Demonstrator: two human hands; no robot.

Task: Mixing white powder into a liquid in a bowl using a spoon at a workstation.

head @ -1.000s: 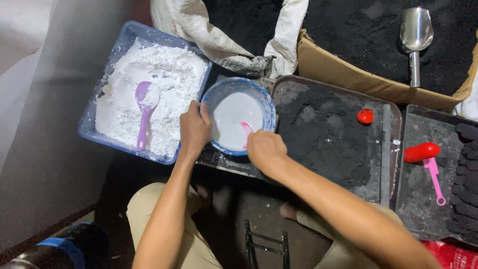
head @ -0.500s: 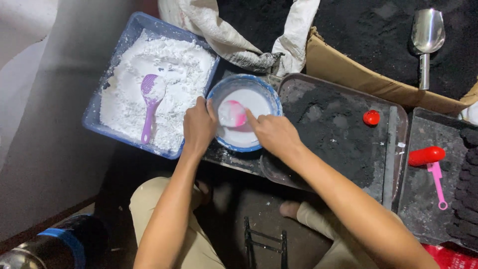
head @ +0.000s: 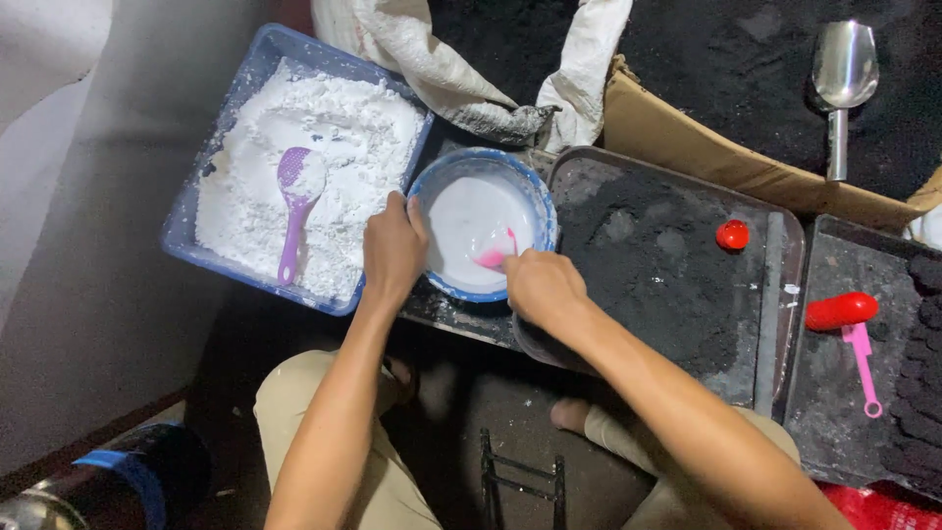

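Two hands are working at a blue-rimmed bowl (head: 481,234) of white liquid, sitting between the powder tray and the dark tray.

Nearest, the right hand (head: 543,287) is closing its fingers on a pink spoon (head: 494,257) and dipping it at the bowl's 5 o'clock; half a second ago the spoon was lifted near 10 o'clock. The left hand (head: 392,247) is still clasping the rim at 9 o'clock, fingers curled. The spoon's handle is hidden under the fingers. Farther off, at 10 o'clock, a purple scoop (head: 294,191) is lying in a blue tray (head: 186,231) of white powder.
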